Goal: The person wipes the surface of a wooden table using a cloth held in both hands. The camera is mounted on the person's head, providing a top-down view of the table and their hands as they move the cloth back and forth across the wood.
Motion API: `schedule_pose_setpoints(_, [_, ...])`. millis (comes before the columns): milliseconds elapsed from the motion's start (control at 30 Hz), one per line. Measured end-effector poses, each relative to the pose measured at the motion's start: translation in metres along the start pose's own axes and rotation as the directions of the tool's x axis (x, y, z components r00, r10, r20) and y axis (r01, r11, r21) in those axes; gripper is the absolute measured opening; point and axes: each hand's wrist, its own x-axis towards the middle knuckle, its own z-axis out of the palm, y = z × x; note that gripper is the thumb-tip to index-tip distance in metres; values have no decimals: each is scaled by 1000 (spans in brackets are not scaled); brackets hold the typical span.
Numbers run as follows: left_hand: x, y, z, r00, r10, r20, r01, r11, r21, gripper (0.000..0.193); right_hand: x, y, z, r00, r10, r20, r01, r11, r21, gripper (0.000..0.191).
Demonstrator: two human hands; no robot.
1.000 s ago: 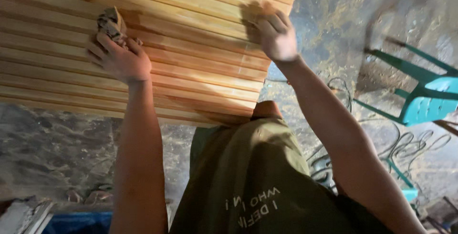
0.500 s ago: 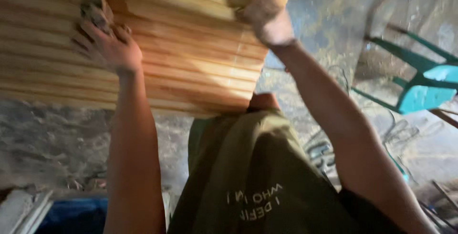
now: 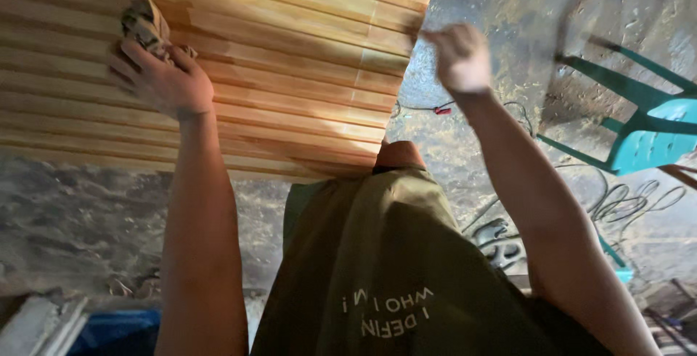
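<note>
Fingers of left hand (image 3: pixel 163 80) clench crumpled grey-brown rag (image 3: pixel 149 25), pressing it flat to slatted orange-varnished wooden panel (image 3: pixel 290 73); right hand (image 3: pixel 459 58), blurred, curls closed at panel edge, apparently steadying.

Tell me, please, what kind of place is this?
Probably a rough woodworking or finishing yard. A slatted wooden panel is being rubbed with a rag in the left hand; the right hand grips its edge. The floor is stained, with a turquoise plastic chair.

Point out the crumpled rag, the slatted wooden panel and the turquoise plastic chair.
Crumpled rag (image 3: pixel 149 25), head view, bunched top above the fingers.
Slatted wooden panel (image 3: pixel 290 73), head view, mid slats.
Turquoise plastic chair (image 3: pixel 657 138), head view, seat.
</note>
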Motion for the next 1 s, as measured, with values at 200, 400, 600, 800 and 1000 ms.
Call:
schedule_pose_setpoints(200, [5, 13, -7, 997, -82, 2, 82, 996, -43, 51, -146, 8, -67, 835, 533, -139, -551, 809, -206, 23])
schedule_pose_setpoints(400, [23, 24, -25, 983, 91, -162, -117, 981, -155, 61, -255, -79, -63, 510, 853, -109, -859, 497, -127, 39])
schedule_pose_setpoints(600, [34, 74, -33, 967, 238, -95, -239, 971, 2, 49, -316, -161, -32, 298, 953, -57, -954, 295, -49, 46])
schedule_pose_setpoints(800, [7, 182, -38, 866, 479, -143, -500, 833, -236, 34, -347, -237, -12, 89, 992, -93, -993, 96, 73, 44])
schedule_pose_setpoints(1000, [-130, 340, -64, 628, 773, -91, -598, 405, -692, 12, -356, -277, -9, -147, 982, -120, -978, -126, 166, 46])
